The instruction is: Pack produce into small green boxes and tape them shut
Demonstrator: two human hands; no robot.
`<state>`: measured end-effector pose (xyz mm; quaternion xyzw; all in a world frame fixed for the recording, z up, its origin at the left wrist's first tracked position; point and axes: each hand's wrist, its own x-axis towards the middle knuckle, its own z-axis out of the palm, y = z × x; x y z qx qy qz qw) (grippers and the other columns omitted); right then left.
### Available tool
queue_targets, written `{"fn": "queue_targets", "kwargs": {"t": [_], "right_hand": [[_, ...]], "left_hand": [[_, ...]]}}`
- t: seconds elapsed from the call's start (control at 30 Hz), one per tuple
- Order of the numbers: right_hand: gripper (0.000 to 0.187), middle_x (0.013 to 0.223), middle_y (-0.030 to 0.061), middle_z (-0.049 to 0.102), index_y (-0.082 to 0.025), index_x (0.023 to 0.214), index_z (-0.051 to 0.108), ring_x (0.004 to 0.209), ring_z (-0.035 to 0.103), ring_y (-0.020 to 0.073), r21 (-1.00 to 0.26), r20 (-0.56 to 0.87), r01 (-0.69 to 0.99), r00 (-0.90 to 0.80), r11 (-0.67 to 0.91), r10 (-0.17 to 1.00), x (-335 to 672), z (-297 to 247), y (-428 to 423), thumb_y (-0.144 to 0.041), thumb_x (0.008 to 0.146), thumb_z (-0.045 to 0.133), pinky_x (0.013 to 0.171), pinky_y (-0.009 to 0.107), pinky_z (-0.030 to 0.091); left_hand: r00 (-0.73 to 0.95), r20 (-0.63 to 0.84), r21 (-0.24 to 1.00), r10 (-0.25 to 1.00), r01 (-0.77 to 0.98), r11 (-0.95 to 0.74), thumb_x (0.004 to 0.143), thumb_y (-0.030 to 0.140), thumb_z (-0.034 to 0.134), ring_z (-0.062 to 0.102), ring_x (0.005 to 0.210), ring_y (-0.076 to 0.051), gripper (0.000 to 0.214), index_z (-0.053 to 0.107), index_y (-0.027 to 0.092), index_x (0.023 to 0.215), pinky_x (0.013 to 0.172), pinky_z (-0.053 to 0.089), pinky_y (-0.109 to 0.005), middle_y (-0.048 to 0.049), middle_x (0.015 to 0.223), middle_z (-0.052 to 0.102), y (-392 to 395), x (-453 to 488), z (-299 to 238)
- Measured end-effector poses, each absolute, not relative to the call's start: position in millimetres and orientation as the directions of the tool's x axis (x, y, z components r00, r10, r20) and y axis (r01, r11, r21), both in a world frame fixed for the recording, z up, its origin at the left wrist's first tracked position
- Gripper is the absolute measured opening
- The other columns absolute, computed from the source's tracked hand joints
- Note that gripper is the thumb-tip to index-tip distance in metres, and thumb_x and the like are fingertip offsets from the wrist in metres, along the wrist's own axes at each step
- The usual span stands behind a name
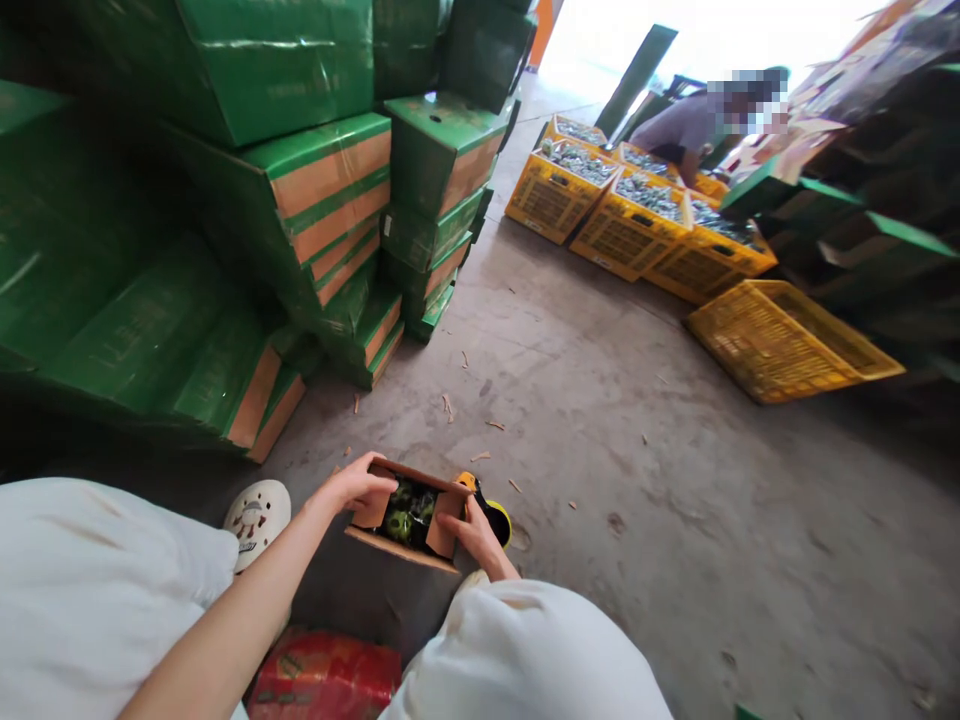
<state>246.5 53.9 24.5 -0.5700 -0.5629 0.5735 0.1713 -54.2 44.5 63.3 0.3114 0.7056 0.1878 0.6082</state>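
Observation:
A small open cardboard box (pixel 401 548) sits low between my knees, its short end flaps raised. Dark green, roundish pieces (pixel 405 515) with a glossy, plastic-like shine lie inside; I cannot make out their kind. My left hand (pixel 358 487) grips the box's left end, fingers reaching over the rim by the flap. At the opposite end my right hand (pixel 477 528) holds the right flap and wall, thumb to the inside. Just beyond the right hand, partly hidden by it and the box, is a black, orange and yellow-green object (pixel 496 522).
Green cartons (pixel 322 220) are stacked high on the left. Yellow crates (pixel 630 225) filled with small items stand ahead, with a person (pixel 675 125) bending behind them. A tilted yellow crate (pixel 787 345) lies nearer. A red printed package (pixel 326 675) is beneath me. Cardboard scraps litter the concrete floor (pixel 585 430).

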Motion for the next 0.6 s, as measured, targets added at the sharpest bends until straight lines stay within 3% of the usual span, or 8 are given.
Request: {"fn": "queue_targets", "kwargs": {"t": [0.07, 0.13, 0.3, 0.47, 0.53, 0.6], "right_hand": [[0.074, 0.136, 0.0136, 0.071, -0.023, 0.143, 0.056, 0.128, 0.067, 0.0360, -0.830, -0.480, 0.451, -0.278, -0.328, 0.832, 246, 28, 54, -0.038, 0.073, 0.075, 0.104, 0.049, 0.058], [0.070, 0.131, 0.0148, 0.072, -0.022, 0.138, 0.059, 0.124, 0.069, 0.0371, -0.822, -0.494, 0.452, -0.261, -0.347, 0.829, 245, 32, 54, -0.040, 0.072, 0.075, 0.102, 0.050, 0.059], [0.065, 0.129, 0.0132, 0.073, -0.020, 0.134, 0.062, 0.125, 0.068, 0.0349, -0.862, -0.417, 0.436, -0.316, -0.259, 0.852, 245, 38, 50, -0.043, 0.073, 0.075, 0.109, 0.048, 0.054], [0.071, 0.137, 0.0101, 0.071, -0.023, 0.151, 0.057, 0.124, 0.069, 0.0298, -0.826, -0.378, 0.550, -0.383, -0.121, 0.843, 254, 39, 50, -0.041, 0.083, 0.066, 0.108, 0.046, 0.055], [0.075, 0.153, 0.0115, 0.062, -0.023, 0.158, 0.054, 0.142, 0.059, 0.0303, -0.798, -0.346, 0.603, -0.443, -0.011, 0.827, 263, 42, 54, -0.034, 0.084, 0.063, 0.120, 0.048, 0.046], [0.076, 0.168, 0.0123, 0.049, -0.023, 0.161, 0.055, 0.158, 0.041, 0.0316, -0.759, -0.338, 0.644, -0.517, 0.097, 0.787, 273, 50, 58, -0.027, 0.085, 0.060, 0.130, 0.051, 0.032]], "left_hand": [[-0.050, -0.804, 0.578, 0.592, 0.166, 0.799, 0.078, 0.080, 0.069, 0.073, 0.079, -0.021, 0.068, 0.068, 0.032, 0.126, 0.067, 0.056, -0.031, -0.0067, 0.134, 0.071, 48, -57, 70], [-0.080, -0.829, 0.541, 0.553, 0.136, 0.830, 0.083, 0.085, 0.059, 0.073, 0.084, -0.022, 0.066, 0.069, 0.031, 0.119, 0.067, 0.056, -0.030, -0.0067, 0.139, 0.067, 50, -57, 73], [-0.113, -0.793, 0.593, 0.599, 0.084, 0.801, 0.086, 0.059, 0.072, 0.071, 0.098, -0.023, 0.042, 0.070, 0.026, 0.112, 0.069, 0.058, -0.027, -0.0066, 0.129, 0.070, 50, -52, 70], [-0.097, -0.746, 0.647, 0.659, 0.128, 0.752, 0.076, 0.033, 0.081, 0.073, 0.101, -0.022, 0.055, 0.068, 0.025, 0.129, 0.077, 0.060, -0.026, -0.0045, 0.112, 0.075, 45, -50, 59], [-0.113, -0.717, 0.666, 0.688, 0.183, 0.723, 0.072, 0.025, 0.083, 0.074, 0.101, -0.023, 0.062, 0.068, 0.023, 0.132, 0.079, 0.060, -0.027, -0.0053, 0.114, 0.076, 43, -51, 55], [-0.135, -0.680, 0.679, 0.721, 0.255, 0.688, 0.068, 0.022, 0.085, 0.074, 0.106, -0.025, 0.066, 0.069, 0.022, 0.132, 0.083, 0.059, -0.029, -0.0065, 0.119, 0.076, 42, -53, 51]]}}
